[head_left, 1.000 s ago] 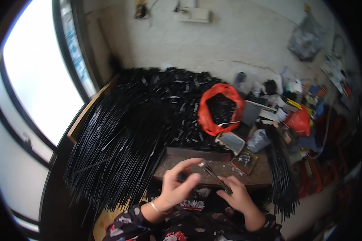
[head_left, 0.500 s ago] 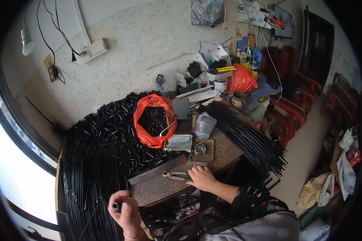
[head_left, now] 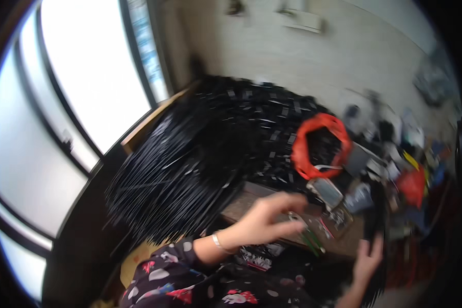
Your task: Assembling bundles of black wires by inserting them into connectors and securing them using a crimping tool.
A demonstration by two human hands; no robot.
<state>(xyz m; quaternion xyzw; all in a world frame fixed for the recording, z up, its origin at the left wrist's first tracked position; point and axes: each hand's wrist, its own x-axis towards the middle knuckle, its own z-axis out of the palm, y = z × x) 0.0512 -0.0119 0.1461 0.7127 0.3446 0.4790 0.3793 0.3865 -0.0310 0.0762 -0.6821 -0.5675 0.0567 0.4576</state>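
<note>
Over the table's front edge, my left hand [head_left: 269, 218] is held with thumb and fingers apart, blurred by motion, and nothing shows between them. A bracelet is on its wrist. Just past its fingertips lie pliers with green handles [head_left: 313, 241]. Lower right, my right hand [head_left: 367, 259] is at a dark bundle of long black rods [head_left: 376, 208]. Its fingers point up against the bundle; blur hides whether they grip any rods. Left of my left hand, a large heap of thin black rods [head_left: 174, 174] spreads out. Short black tubes [head_left: 262, 113] are piled behind it.
A red plastic bag [head_left: 300, 154] with small dark pieces stands among the tubes. Near it are a shallow rectangular box [head_left: 327, 193] and a small tray of metal bits [head_left: 339, 218]. Clutter and another red bag [head_left: 410, 187] lie at right. A bright window [head_left: 87, 66] is at left.
The view has swung left. My left hand moved toward the pliers, and the short black tube no longer shows in it. My right hand left the pliers for the black rods at right.
</note>
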